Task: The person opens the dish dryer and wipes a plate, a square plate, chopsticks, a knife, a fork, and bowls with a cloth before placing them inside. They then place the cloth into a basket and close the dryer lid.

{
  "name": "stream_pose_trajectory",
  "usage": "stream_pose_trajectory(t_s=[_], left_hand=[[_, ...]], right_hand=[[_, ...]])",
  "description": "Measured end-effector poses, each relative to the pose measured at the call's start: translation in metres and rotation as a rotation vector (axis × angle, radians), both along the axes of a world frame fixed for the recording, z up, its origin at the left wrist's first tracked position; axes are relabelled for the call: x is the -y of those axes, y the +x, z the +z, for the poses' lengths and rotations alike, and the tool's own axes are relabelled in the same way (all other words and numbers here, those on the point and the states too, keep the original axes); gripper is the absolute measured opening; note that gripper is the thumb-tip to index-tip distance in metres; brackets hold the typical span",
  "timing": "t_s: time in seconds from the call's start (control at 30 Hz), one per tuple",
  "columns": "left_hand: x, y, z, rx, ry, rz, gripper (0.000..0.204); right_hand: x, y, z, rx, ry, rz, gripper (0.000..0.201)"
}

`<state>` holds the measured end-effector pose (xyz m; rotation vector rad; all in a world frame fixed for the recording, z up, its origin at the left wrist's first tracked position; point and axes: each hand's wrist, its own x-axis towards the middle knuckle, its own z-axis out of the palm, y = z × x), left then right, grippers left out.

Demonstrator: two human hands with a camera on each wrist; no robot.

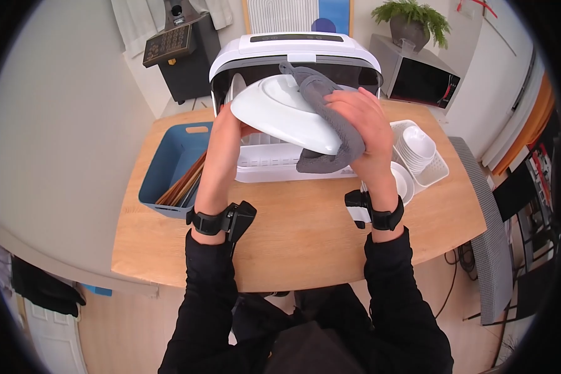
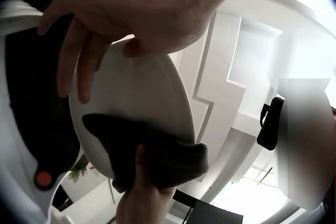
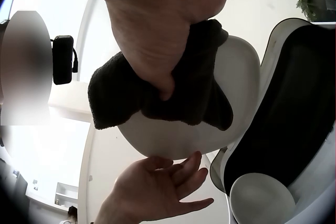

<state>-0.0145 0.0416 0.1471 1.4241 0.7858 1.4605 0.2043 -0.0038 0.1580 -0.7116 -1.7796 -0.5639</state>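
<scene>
A large white plate (image 1: 280,121) is held up tilted over the table, its underside with the foot ring toward the head camera. My left hand (image 1: 226,128) pinches its left edge, thumb on one face and fingers on the other, as the left wrist view shows. With my right hand (image 1: 364,121) I grip the opposite edge through a grey cloth (image 1: 330,163). The cloth folds over the rim and lies on both faces of the plate; in the right wrist view my thumb presses the cloth (image 3: 178,98) against it.
Behind the plate stands a white dish cabinet (image 1: 296,40) with a dark lid, a plate (image 3: 262,200) inside. At left, a blue bin (image 1: 159,165) holds chopsticks (image 1: 183,181). A white basket (image 1: 441,171) of stacked bowls (image 1: 417,149) and small plates (image 1: 402,181) sit at right.
</scene>
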Motion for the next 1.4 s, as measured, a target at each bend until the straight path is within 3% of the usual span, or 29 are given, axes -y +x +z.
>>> stream_pose_trajectory(t_s=[0.13,0.23,0.33,0.43,0.7,0.8,0.9,1.0,1.07,1.13,1.17,1.23,1.3,1.33,1.4], left_hand=[[-0.009,0.002,-0.006,0.293,-0.147,-0.133,0.043],[-0.014,-0.008,0.000,0.452,-0.429,-0.533,0.038],[-0.008,0.008,-0.002,0.447,-0.488,-0.320,0.035],[-0.027,0.006,-0.022,0.508,-0.542,-0.450,0.035],[0.004,0.008,-0.012,0.481,-0.480,-0.288,0.038],[0.008,-0.001,-0.007,0.493,-0.383,-0.200,0.037],[0.019,-0.004,-0.004,0.381,-0.201,-0.094,0.037],[0.040,0.008,-0.003,0.244,-0.041,0.001,0.037],[0.050,0.020,-0.005,0.190,0.028,0.026,0.036],[0.059,0.032,-0.017,0.154,0.102,0.052,0.036],[0.059,0.036,-0.022,0.141,0.141,0.072,0.036],[0.056,0.038,-0.027,0.022,0.248,0.069,0.038],[0.059,0.040,-0.029,-0.021,0.350,0.027,0.038],[0.078,0.041,-0.016,-0.115,0.237,0.005,0.039],[0.082,0.040,-0.019,-0.250,0.357,0.059,0.039]], right_hand=[[0.002,0.002,0.000,0.042,-0.023,-0.028,0.030],[0.000,0.004,-0.005,0.138,0.007,-0.082,0.031],[0.000,0.005,-0.011,0.222,0.025,-0.088,0.032],[0.009,0.009,-0.010,0.322,0.052,-0.081,0.033],[0.034,0.035,-0.033,0.373,0.175,-0.069,0.036],[0.037,0.053,-0.045,0.138,0.149,0.054,0.030],[0.042,0.044,-0.037,-0.791,-0.280,0.234,0.029],[0.030,0.025,-0.013,-0.705,-0.607,0.162,0.029],[0.021,0.001,-0.013,-0.596,-0.665,0.312,0.038],[0.020,-0.024,-0.020,-0.314,-0.385,0.176,0.050],[0.024,-0.033,-0.017,-0.158,-0.289,0.224,0.057],[0.026,-0.040,-0.006,-0.084,-0.232,0.214,0.057],[0.013,-0.029,-0.003,-0.230,-0.224,0.161,0.051],[0.006,-0.020,-0.002,-0.300,-0.221,0.133,0.048],[0.000,-0.005,-0.002,-0.712,-0.647,0.318,0.035]])
